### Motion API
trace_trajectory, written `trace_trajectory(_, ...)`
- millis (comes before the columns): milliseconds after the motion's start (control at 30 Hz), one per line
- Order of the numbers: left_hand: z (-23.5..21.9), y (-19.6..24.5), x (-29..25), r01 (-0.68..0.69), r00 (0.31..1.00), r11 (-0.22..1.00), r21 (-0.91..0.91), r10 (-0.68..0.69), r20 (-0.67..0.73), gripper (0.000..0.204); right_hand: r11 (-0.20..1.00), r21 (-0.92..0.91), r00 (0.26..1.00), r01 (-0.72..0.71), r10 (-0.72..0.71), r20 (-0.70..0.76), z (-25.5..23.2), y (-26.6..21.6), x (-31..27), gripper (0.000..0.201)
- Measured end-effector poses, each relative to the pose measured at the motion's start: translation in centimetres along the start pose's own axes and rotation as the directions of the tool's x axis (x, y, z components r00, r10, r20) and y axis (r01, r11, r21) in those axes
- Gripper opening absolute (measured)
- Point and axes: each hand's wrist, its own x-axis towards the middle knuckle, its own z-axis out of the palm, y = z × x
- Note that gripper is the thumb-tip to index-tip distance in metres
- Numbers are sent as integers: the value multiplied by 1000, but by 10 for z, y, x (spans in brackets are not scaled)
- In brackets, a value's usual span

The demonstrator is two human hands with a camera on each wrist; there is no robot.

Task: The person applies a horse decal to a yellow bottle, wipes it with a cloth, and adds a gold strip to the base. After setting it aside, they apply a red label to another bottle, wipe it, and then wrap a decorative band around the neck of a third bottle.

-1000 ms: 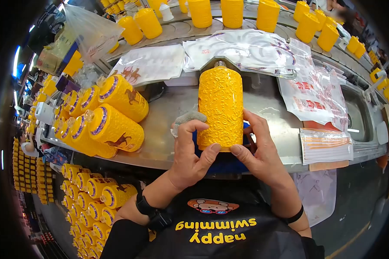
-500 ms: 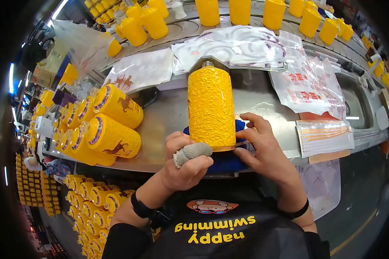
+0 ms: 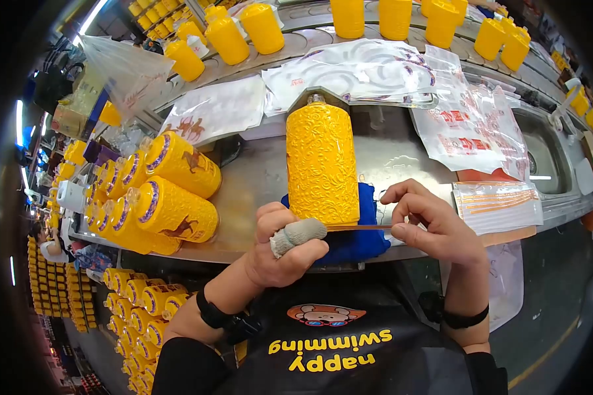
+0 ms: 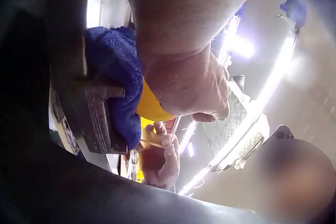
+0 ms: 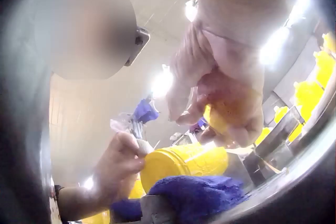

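Observation:
A yellow embossed bottle lies on the metal table, its neck at a dark angled stop and its base towards the person, over a blue cloth. The left hand, a grey cover on one finger, grips the bottle's lower left edge with curled fingers. Out to the right, the right hand pinches a thin brownish strip that runs straight along the base to the left hand. The left wrist view shows the right hand beyond the bottle; the right wrist view shows the left hand against its end.
Finished-looking yellow bottles lie stacked at the left, with more below the table. Printed sheets lie behind the stop. At the right are a pack of striped strips and a sink. Yellow containers stand on a conveyor behind.
The right hand has moved right, away from the bottle, drawing out the strip. The left hand has shifted round to the lower left edge. The bottle appears slightly further left; conveyor containers have moved.

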Motion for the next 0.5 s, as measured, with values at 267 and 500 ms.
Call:
trace_trajectory(267,-5,0,18,-167,980,978,124,151,129,35,999,29,1000,14,-14,-6,2,13,1,17)
trace_trajectory(500,3,3,21,-222,970,950,218,192,150,30,999,-19,999,38,-38,-23,5,12,3,17)
